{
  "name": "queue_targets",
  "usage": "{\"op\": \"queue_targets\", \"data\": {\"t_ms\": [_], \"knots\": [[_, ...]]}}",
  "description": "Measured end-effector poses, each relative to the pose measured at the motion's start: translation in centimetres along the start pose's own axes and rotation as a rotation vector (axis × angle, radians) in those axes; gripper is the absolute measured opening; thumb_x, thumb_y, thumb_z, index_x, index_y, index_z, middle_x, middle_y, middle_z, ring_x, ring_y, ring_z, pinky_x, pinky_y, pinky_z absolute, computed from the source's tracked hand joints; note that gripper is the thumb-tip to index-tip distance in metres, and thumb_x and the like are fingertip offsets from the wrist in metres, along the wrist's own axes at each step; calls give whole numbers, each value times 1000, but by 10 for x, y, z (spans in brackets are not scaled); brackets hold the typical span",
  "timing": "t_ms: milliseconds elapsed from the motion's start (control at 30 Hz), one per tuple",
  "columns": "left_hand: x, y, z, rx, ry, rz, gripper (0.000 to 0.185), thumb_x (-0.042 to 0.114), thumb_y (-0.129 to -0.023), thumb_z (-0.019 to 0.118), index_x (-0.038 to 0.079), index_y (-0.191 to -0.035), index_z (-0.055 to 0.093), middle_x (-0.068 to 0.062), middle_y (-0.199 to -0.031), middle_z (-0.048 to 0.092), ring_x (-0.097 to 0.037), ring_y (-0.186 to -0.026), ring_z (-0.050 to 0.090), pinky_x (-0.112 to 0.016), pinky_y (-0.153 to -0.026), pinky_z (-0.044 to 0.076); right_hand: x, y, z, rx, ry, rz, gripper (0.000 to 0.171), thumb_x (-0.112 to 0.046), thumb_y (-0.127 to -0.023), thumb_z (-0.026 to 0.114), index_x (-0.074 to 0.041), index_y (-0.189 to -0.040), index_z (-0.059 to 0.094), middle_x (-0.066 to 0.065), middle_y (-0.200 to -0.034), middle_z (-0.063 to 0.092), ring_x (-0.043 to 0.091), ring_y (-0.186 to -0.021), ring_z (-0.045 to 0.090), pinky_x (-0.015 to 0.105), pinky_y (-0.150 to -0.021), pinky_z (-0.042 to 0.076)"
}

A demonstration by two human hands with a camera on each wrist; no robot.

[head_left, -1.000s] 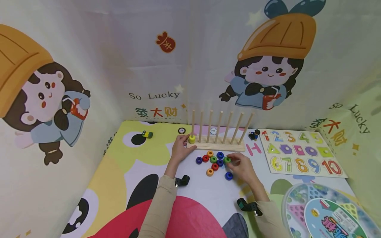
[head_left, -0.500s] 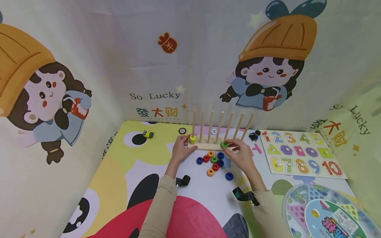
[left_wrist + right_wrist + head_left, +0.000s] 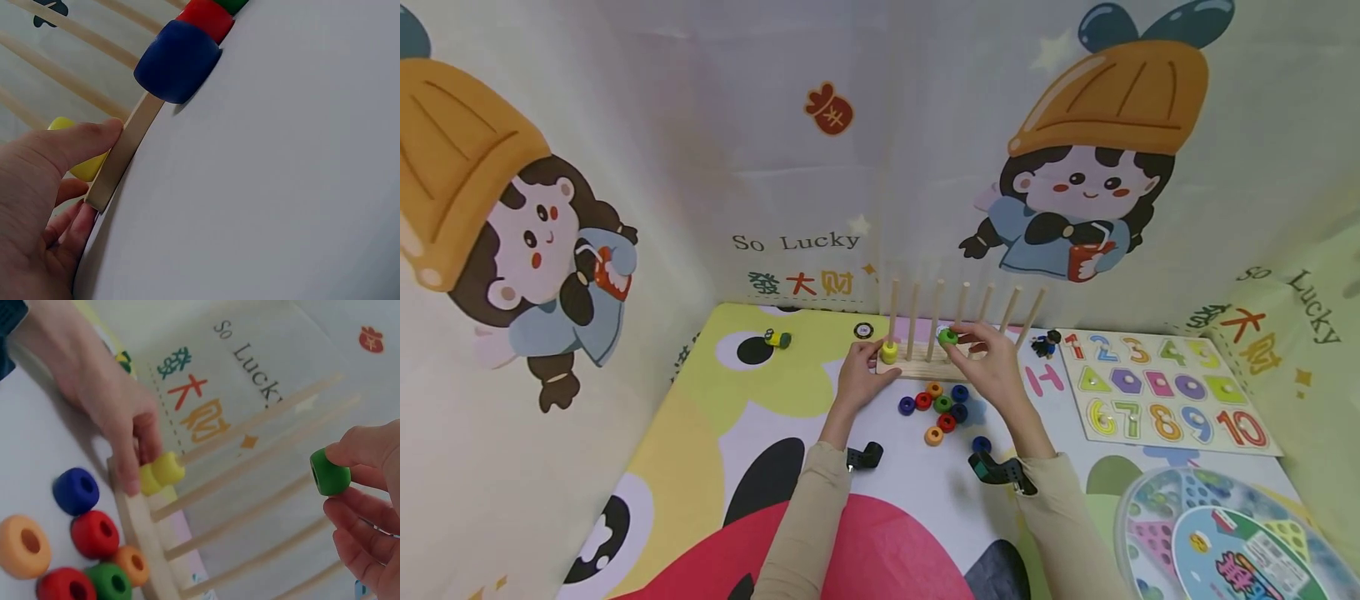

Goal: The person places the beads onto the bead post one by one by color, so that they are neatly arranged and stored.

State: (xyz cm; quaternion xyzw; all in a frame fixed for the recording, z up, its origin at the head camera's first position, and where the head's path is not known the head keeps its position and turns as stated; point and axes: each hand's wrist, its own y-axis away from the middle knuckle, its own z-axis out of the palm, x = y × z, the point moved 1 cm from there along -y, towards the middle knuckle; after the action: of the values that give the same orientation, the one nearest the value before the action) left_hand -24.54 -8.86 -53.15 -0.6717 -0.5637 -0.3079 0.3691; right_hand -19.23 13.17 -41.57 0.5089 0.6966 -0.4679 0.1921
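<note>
My left hand [image 3: 857, 379] grips the left end of a wooden peg rack [image 3: 917, 372], its thumb along the front side of the base in the left wrist view. Two yellow beads [image 3: 167, 469] are stacked on the leftmost peg, beside those fingers. My right hand [image 3: 995, 369] pinches a green bead [image 3: 330, 473] between thumb and fingers, raised in front of the upright pegs near the middle of the rack. On the table before the rack lie loose beads, among them a red bead [image 3: 95, 534], a blue bead [image 3: 177, 61] and an orange bead [image 3: 934, 436].
A number and shape puzzle board [image 3: 1157, 383] lies at the right, with a small dark figure [image 3: 1046, 343] beside it. Nearer on the right is a round clear-rimmed game box [image 3: 1195, 500]. A small yellow and green toy [image 3: 777, 339] sits at the back left.
My right hand has lifted the green bead from the loose group and carried it up and leftward to the pegs. The left hand keeps its hold on the rack.
</note>
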Motion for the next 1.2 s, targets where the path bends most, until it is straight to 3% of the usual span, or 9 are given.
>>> {"op": "queue_targets", "data": {"t_ms": [333,567,733,1033,1200], "knots": [[-2,1,0,7,-41,10,68,29,-81,82,4,-138,56,-15,-123,51,-27,-109,56,-40,-92,50,-21,-18,5,4,-30,-78,25,-5,-84,77,0,-108,71,14,-104,69,30,-90,66,47,-75,56],[-3,2,-1,2,-50,23,69,28,-80,82,2,-138,56,-17,-123,51,-29,-109,56,-41,-93,50,-42,-34,9,66,-38,-173,26,-4,-85,76,1,-109,70,15,-103,68,30,-88,66,45,-72,57],[-4,3,0,37,-33,81,67,32,-81,81,-1,-135,57,-18,-119,51,-30,-105,56,-39,-90,51,-54,-46,13,110,-22,-205,26,-4,-86,74,2,-111,70,16,-103,67,32,-88,66,45,-71,55],[-1,2,-1,4,-15,47,68,27,-80,83,1,-137,57,-18,-121,51,-30,-106,58,-40,-90,53,-67,-60,16,162,53,-196,24,-8,-86,74,2,-108,72,17,-101,68,29,-81,68,36,-62,52],[-1,2,-1,3,-26,43,67,27,-81,83,3,-138,57,-17,-122,51,-30,-107,57,-40,-91,52,-69,-64,17,149,93,-170,23,-9,-86,74,2,-106,72,16,-100,69,28,-76,67,40,-66,51]]}}
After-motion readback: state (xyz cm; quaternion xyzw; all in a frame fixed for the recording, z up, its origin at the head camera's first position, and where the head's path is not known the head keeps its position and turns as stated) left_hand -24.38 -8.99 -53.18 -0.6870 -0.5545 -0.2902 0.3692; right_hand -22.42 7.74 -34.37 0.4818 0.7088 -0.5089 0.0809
